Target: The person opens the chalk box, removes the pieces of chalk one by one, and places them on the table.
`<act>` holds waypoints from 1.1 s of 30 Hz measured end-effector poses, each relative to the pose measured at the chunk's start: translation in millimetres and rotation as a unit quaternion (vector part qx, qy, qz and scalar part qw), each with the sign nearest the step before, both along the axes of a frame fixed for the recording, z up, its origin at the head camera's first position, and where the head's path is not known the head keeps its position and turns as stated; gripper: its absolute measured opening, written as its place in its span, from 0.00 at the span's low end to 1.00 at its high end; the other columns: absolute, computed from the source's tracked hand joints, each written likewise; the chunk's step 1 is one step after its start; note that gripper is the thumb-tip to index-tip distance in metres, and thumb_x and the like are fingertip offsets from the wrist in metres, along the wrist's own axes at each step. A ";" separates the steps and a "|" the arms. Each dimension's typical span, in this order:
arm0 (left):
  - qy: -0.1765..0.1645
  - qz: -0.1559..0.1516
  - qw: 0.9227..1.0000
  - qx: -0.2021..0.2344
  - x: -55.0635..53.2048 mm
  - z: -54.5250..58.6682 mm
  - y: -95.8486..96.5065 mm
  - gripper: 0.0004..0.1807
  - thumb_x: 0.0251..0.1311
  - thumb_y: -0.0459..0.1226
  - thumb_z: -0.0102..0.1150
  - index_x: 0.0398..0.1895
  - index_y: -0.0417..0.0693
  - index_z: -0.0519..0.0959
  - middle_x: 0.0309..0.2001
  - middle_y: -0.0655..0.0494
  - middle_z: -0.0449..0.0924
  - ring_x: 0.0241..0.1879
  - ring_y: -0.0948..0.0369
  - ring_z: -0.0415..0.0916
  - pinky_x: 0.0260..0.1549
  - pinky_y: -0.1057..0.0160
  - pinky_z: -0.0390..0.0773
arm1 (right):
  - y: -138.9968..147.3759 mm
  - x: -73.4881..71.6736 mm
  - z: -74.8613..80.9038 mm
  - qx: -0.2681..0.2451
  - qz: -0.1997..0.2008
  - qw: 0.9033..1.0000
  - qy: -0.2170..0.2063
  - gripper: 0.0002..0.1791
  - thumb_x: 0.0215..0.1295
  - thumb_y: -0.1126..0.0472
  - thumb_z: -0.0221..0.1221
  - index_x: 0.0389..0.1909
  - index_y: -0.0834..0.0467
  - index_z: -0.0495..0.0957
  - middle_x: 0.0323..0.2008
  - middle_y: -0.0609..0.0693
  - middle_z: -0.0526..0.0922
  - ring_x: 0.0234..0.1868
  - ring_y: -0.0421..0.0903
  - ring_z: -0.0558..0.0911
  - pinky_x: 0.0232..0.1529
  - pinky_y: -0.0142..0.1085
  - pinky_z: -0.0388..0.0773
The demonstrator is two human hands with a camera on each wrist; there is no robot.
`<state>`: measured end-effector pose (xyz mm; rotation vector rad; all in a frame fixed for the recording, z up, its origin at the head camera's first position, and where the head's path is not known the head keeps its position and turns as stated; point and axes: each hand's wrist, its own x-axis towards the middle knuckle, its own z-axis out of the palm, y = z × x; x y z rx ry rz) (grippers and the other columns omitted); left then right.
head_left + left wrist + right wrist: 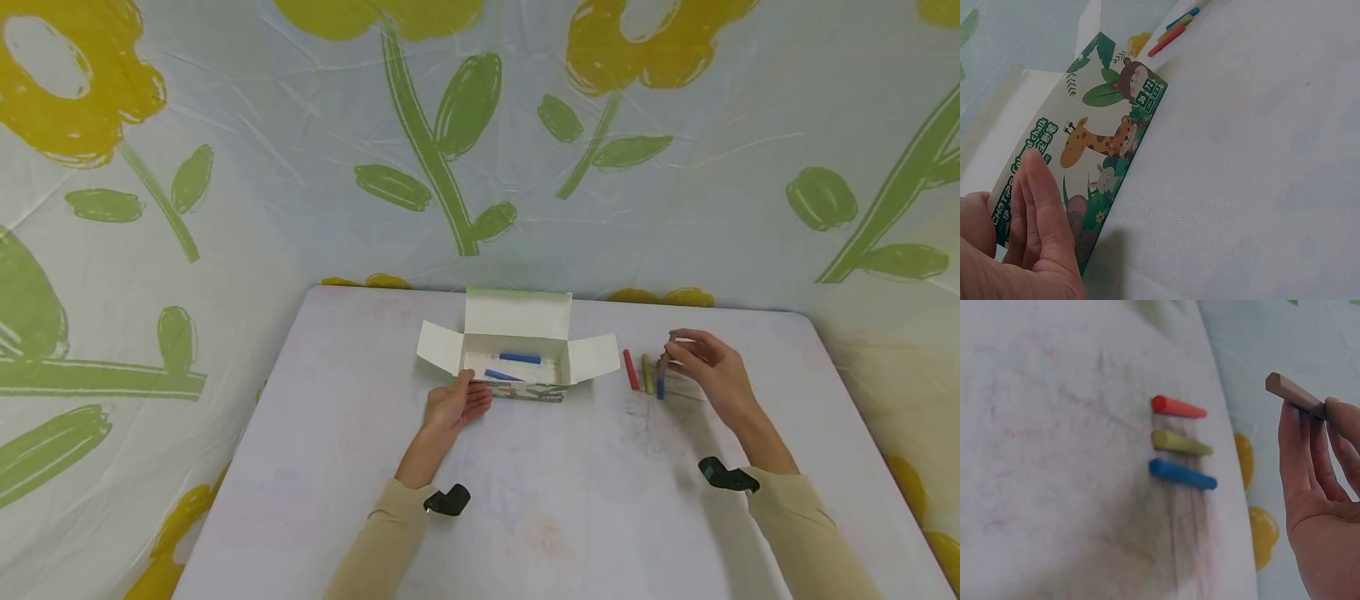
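My left hand [447, 407] holds the near wall of an open white chalk box [517, 317], thumb over the rim and fingers against the printed front [1100, 134]. Two blue chalk sticks [519, 358] show inside the box. To the right, my right hand [718, 377] pinches a brown chalk stick [1294, 394] between thumb and fingertips, raised above the table. Below and left of that hand, a red chalk stick [1179, 407], a yellow-green chalk stick [1182, 443] and a blue chalk stick [1183, 474] lie side by side.
The box's side flaps [594, 358] and back lid stand spread open. Chalk smudges mark the white tabletop [525, 500] near the loose sticks. Behind the table's far edge hangs a flower-patterned cloth [300, 167].
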<state>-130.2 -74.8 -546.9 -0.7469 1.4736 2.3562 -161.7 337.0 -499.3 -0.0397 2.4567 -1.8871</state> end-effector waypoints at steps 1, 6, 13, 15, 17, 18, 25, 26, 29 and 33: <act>-0.001 0.000 1.000 -0.001 -0.1 0.0 0.0 0.19 0.72 0.41 0.58 0.39 0.29 0.82 0.29 0.48 0.86 0.30 0.61 0.86 0.38 0.65 0.89 | 2.5 1.1 -2.1 0.013 -0.002 1.000 -0.006 0.17 0.76 0.57 0.60 0.62 0.54 0.76 0.45 0.35 0.86 0.45 0.33 0.85 0.47 0.22 0.82; -0.003 0.000 1.000 -0.003 -0.6 -0.3 0.0 0.19 0.72 0.41 0.58 0.39 0.29 0.82 0.30 0.48 0.86 0.30 0.61 0.87 0.38 0.65 0.89 | 13.8 4.5 -12.4 0.056 -0.018 0.998 -0.033 0.18 0.76 0.52 0.60 0.62 0.50 0.75 0.46 0.34 0.86 0.44 0.30 0.85 0.45 0.19 0.81; 0.003 -0.002 1.000 -0.011 -0.2 -0.3 -0.4 0.20 0.72 0.42 0.58 0.41 0.28 0.82 0.31 0.47 0.86 0.30 0.61 0.87 0.38 0.65 0.89 | 25.5 6.9 -27.2 0.119 -0.024 0.992 -0.044 0.30 0.75 0.46 0.60 0.67 0.61 0.72 0.44 0.30 0.82 0.43 0.27 0.82 0.44 0.17 0.78; 0.003 -0.002 1.000 -0.010 0.0 -0.4 -0.5 0.19 0.72 0.42 0.58 0.40 0.29 0.82 0.30 0.47 0.86 0.30 0.61 0.87 0.38 0.66 0.89 | 28.2 7.4 -32.3 0.139 -0.024 0.989 -0.050 0.32 0.75 0.44 0.60 0.67 0.63 0.71 0.44 0.33 0.81 0.43 0.27 0.80 0.43 0.16 0.78; 0.000 -0.001 1.000 -0.005 0.4 -0.8 -0.5 0.19 0.72 0.41 0.58 0.39 0.30 0.82 0.30 0.47 0.86 0.30 0.61 0.86 0.37 0.66 0.89 | 29.5 8.2 -36.9 0.158 -0.025 0.985 -0.057 0.32 0.75 0.44 0.59 0.67 0.63 0.71 0.47 0.41 0.83 0.42 0.27 0.80 0.41 0.17 0.78; -0.001 -0.001 1.000 -0.003 0.8 -0.7 -0.4 0.18 0.72 0.41 0.58 0.38 0.30 0.82 0.29 0.48 0.86 0.29 0.61 0.86 0.37 0.66 0.89 | 29.4 8.6 -39.1 0.169 -0.024 0.984 -0.057 0.32 0.75 0.44 0.58 0.67 0.64 0.71 0.49 0.46 0.83 0.41 0.28 0.80 0.41 0.17 0.79; -0.002 -0.007 1.000 -0.010 2.8 1.9 -0.5 0.20 0.73 0.42 0.58 0.42 0.28 0.82 0.30 0.47 0.86 0.30 0.61 0.87 0.38 0.66 0.89 | 17.0 10.0 -43.8 0.245 -0.046 0.968 -0.039 0.29 0.77 0.47 0.58 0.64 0.66 0.74 0.52 0.66 0.82 0.42 0.43 0.81 0.36 0.14 0.74; -0.004 -0.006 1.000 -0.010 2.7 2.3 -0.3 0.20 0.73 0.42 0.58 0.42 0.28 0.82 0.30 0.47 0.86 0.30 0.61 0.87 0.38 0.66 0.89 | 14.8 9.7 -43.2 0.249 -0.049 0.967 -0.037 0.29 0.77 0.47 0.58 0.64 0.67 0.74 0.52 0.67 0.82 0.44 0.47 0.81 0.35 0.13 0.73; -0.002 -0.003 1.000 -0.008 3.0 3.1 -0.3 0.21 0.73 0.42 0.58 0.42 0.27 0.81 0.30 0.47 0.86 0.30 0.61 0.86 0.37 0.66 0.89 | 10.8 8.2 -41.9 0.253 -0.055 0.965 -0.042 0.28 0.78 0.48 0.56 0.65 0.67 0.73 0.54 0.67 0.81 0.50 0.58 0.81 0.35 0.13 0.73; -0.001 0.000 1.000 -0.005 2.9 4.0 -0.2 0.20 0.73 0.42 0.57 0.41 0.27 0.82 0.29 0.48 0.86 0.29 0.61 0.86 0.36 0.66 0.89 | 7.8 6.2 -39.9 0.250 -0.066 0.965 -0.054 0.27 0.80 0.48 0.53 0.66 0.66 0.72 0.57 0.67 0.78 0.56 0.63 0.78 0.36 0.15 0.73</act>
